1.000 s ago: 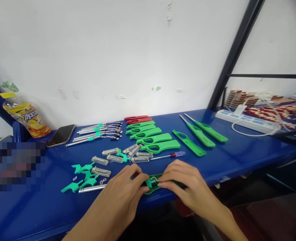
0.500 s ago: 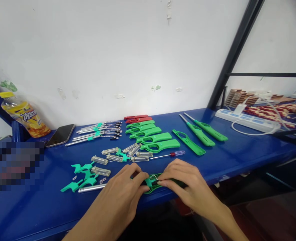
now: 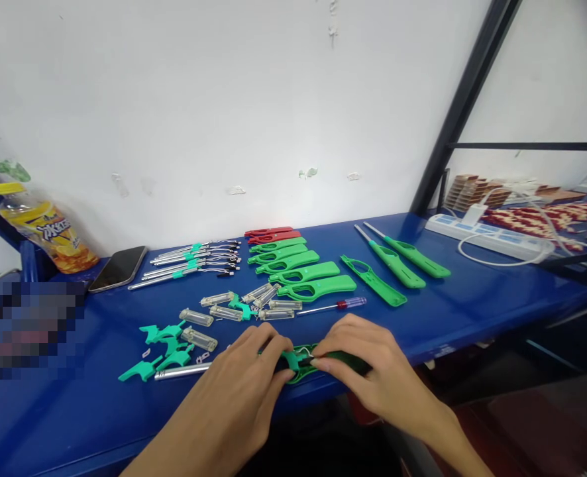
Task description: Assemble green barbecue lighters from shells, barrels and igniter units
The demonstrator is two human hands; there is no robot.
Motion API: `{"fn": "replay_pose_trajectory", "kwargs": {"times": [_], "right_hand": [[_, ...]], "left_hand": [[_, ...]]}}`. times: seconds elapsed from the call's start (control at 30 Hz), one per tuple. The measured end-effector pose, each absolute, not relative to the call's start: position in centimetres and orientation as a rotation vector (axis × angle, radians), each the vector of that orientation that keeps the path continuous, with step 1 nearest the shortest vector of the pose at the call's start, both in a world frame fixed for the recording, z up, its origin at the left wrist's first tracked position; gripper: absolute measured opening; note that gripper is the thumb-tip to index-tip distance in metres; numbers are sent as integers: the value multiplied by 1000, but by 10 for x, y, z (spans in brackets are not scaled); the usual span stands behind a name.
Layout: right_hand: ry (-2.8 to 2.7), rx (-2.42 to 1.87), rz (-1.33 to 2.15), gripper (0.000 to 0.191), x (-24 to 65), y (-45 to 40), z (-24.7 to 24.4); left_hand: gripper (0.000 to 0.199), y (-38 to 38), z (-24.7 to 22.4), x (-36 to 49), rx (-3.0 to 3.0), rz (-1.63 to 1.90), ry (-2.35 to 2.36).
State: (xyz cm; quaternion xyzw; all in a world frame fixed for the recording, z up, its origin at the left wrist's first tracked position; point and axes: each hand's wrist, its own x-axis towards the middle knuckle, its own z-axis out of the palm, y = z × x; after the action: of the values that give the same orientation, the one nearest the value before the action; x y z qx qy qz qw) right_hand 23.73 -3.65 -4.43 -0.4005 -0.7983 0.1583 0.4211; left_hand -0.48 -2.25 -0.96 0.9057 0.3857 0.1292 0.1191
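At the table's front edge lies a green half shell (image 3: pixel 301 376) with small parts and a thin wire in it. My left hand (image 3: pixel 251 371) is closed on the shell's left part and a teal piece (image 3: pixel 290 360). A silver metal tube (image 3: pixel 181 371) sticks out to the left from under that hand. My right hand (image 3: pixel 368 351) pinches at the shell's middle, by the wire and a dark part; what exactly its fingertips hold is too small to make out. Behind the hands are clear fuel tanks (image 3: pixel 226 312), teal triggers (image 3: pixel 175 358) and a screwdriver (image 3: pixel 340 305).
Green shells (image 3: pixel 318 288), red shells (image 3: pixel 273 236), silver tubes with wires (image 3: pixel 184 262) and two assembled green lighters (image 3: pixel 397 264) lie farther back. A phone (image 3: pixel 118 268) and a bottle (image 3: pixel 50 232) are left, a power strip (image 3: pixel 489 238) right.
The teal piece in the shell shows tilted slightly differently under my left fingers. Both hands stay at the shell, nearly in place. The whole view has shifted slightly.
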Motion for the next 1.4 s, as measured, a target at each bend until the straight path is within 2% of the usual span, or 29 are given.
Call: {"fn": "replay_pose_trajectory", "kwargs": {"times": [0.17,0.4,0.73,0.93,1.03,1.2,1.4], "right_hand": [[-1983,-1024,502,20,238,-39,-39],[-2053,-1091,575,18,244,-33,-31],[-2414,-1064,330,20,243,-19,-16],[-2473,-1019,301,18,241,-18,-8],[-2516,-1015,153,12,240,-16,-12],[-2606,-979,-190,14,237,-16,-21],[-2654,-950,-418,14,238,-17,-19]], "left_hand": [[23,-24,-9,-6,2645,394,1134],[23,-25,-6,-6,2619,369,1127],[23,-26,-6,-5,2621,345,1130],[21,-24,-8,-5,2594,330,1155],[21,-24,-9,-6,2610,345,1151],[22,-25,-9,-6,2643,382,1119],[22,-25,-9,-5,2680,423,1100]]}}
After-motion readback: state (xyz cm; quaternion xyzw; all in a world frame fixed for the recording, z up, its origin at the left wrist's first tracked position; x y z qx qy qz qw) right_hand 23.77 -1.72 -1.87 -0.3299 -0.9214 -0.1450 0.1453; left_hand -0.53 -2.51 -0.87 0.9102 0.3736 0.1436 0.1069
